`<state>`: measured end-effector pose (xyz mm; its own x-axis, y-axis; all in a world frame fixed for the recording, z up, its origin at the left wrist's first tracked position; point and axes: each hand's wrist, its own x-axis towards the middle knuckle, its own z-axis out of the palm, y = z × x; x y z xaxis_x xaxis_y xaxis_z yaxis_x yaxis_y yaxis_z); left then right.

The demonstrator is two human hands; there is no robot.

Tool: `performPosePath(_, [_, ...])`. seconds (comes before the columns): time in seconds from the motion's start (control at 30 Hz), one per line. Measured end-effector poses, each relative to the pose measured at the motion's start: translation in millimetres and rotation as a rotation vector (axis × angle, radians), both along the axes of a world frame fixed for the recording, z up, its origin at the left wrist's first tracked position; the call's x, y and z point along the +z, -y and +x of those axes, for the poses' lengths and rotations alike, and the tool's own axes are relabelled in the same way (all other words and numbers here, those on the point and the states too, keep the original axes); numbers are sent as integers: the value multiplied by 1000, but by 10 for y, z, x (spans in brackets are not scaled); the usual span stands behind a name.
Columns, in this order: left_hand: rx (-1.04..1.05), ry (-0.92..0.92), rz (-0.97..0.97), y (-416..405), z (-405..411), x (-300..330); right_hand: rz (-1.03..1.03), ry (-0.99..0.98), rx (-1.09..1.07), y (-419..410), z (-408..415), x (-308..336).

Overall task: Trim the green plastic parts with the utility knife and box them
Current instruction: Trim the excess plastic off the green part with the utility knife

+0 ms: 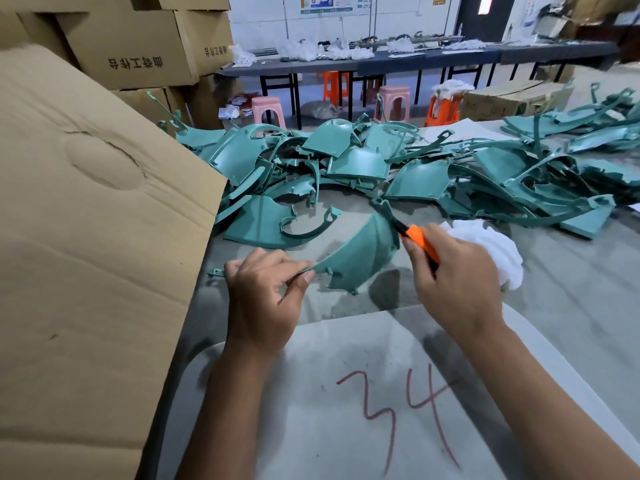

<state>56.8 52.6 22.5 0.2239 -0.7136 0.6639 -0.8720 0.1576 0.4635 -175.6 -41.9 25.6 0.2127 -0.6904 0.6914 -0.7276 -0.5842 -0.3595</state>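
The left hand (263, 299) pinches one pointed corner of a curved, fan-shaped green plastic part (356, 254), holding it raised just above the grey table (571, 306). The right hand (457, 282) has its grip clenched round an orange-handled utility knife (417, 239), whose dark tip meets the part's far upper edge. To trim cleanly, the blade should probably run along the rim and away from the pinching fingers, with light pressure so it shaves the flash rather than digging into the shell; a firmer hold nearer the cut would steady the thin, springy piece.

Behind lies a large tangled heap of green plastic parts (363, 161), still to be done by the look of it. A big brown cardboard flap (97, 220) leans in at the left, close to the left hand, and could crowd the wrist. A white fluffy cloth (488, 244) sits just behind the right hand. A pale sheet marked "34" in red (346, 393) covers the near table.
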Motion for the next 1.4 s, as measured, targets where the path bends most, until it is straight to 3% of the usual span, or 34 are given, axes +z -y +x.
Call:
performPosePath(0.1, [-12,-27,10,-8,-5,5,94,75,-263,113,-148,-22])
performPosePath(0.2, [0,-72,24,-4,-10,-3,163,191,-279,141,-244,-51])
performPosePath(0.27, [26,-95,40,6,-11,-11,205,303,-169,93,-196,-37])
performPosePath(0.43, [92,4,10,27,-97,-14,530,615,283,-174,159,10])
performPosePath(0.63, [77,62,-25,50,-93,-39,627,595,271,-121,191,-52])
performPosePath(0.83, [121,42,-4,56,-87,-65,1055,676,151,5,65,-108])
performPosePath(0.93, [134,24,10,51,-106,-59,1209,612,74,111,-121,-67])
performPosePath(1.0, [132,20,15,39,-124,-61,1160,570,15,155,-179,-73])
performPosePath(1.07, [137,20,9,35,-125,-62,972,614,26,145,-151,-73])
performPosePath(1.17, [126,29,-2,37,-123,-57,745,721,277,51,-35,-4])
performPosePath(1.23, [117,38,0,36,-128,-51,752,682,357,31,50,5])
performPosePath(1.4, [124,27,2,40,-111,-62,1041,664,130,87,79,-116])
